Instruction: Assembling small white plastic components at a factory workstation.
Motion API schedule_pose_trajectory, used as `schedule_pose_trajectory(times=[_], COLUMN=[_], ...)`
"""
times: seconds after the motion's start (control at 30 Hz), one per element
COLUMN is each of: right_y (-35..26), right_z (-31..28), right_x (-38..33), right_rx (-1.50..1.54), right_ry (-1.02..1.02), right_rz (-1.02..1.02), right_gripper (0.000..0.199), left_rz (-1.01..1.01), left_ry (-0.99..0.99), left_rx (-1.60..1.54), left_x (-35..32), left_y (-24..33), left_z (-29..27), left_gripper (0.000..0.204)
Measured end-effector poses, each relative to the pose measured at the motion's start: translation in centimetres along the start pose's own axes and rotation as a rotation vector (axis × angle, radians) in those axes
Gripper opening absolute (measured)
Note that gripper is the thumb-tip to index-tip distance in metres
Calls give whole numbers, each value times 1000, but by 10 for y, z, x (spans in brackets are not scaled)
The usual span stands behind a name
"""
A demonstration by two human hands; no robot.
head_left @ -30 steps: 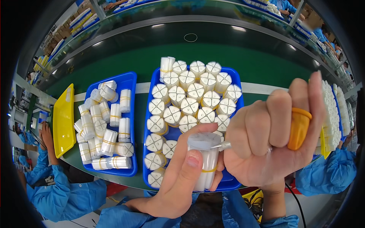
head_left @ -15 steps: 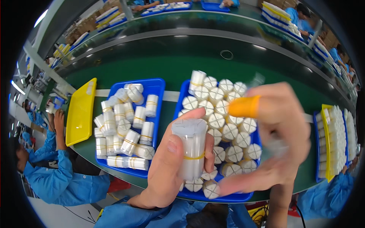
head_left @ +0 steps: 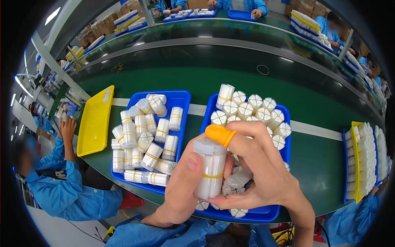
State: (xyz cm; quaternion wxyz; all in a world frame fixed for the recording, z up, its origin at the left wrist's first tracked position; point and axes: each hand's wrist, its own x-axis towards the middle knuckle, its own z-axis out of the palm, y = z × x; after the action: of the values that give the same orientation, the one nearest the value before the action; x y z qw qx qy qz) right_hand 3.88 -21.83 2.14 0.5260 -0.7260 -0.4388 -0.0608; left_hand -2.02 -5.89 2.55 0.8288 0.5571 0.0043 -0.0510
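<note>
My left hand [head_left: 181,187] is wrapped round a bundle of white tubes [head_left: 210,168], held upright with a yellow rubber band about its middle and a translucent cap on top. My right hand [head_left: 267,168] closes on the same bundle from the right. Its finger in an orange finger cot [head_left: 220,135] touches the cap's edge, while the thumb lies at the bundle's lower end. A crumpled piece of clear plastic [head_left: 238,181] sits within the right hand's curl. Beneath both hands is a blue tray [head_left: 285,144] of similar bundles standing on end, partly hidden.
To the left, another blue tray [head_left: 186,108] holds banded bundles lying loosely. A yellow tray [head_left: 95,123] rests beyond it, beside a co-worker in blue [head_left: 74,185]. Stacked trays of bundles [head_left: 362,164] stand at the right. A thin ring [head_left: 263,70] lies on the green table [head_left: 197,74].
My right hand has moved left and down onto the bundle, its orange-covered finger now at the cap. The left hand still holds the bundle. The view has shifted slightly.
</note>
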Motion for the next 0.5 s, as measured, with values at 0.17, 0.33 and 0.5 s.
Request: schedule_pose_trajectory(times=[0.17, 0.33, 0.5], right_y=[-1, -3, -8], right_z=[0, -2, 1], right_x=[2, 1, -3], right_rx=[-86, -128, -225], right_ry=[3, 6, 21], right_rz=[-27, -107, -144], right_gripper=[80, 74, 68], left_rz=[-23, 22, 44], left_ry=[-29, -39, -19], left_rx=[7, -21, -36], left_x=[0, -1, -3], left_y=[-2, -5, -4], left_z=[-3, -1, 1], left_gripper=[70, 69, 69])
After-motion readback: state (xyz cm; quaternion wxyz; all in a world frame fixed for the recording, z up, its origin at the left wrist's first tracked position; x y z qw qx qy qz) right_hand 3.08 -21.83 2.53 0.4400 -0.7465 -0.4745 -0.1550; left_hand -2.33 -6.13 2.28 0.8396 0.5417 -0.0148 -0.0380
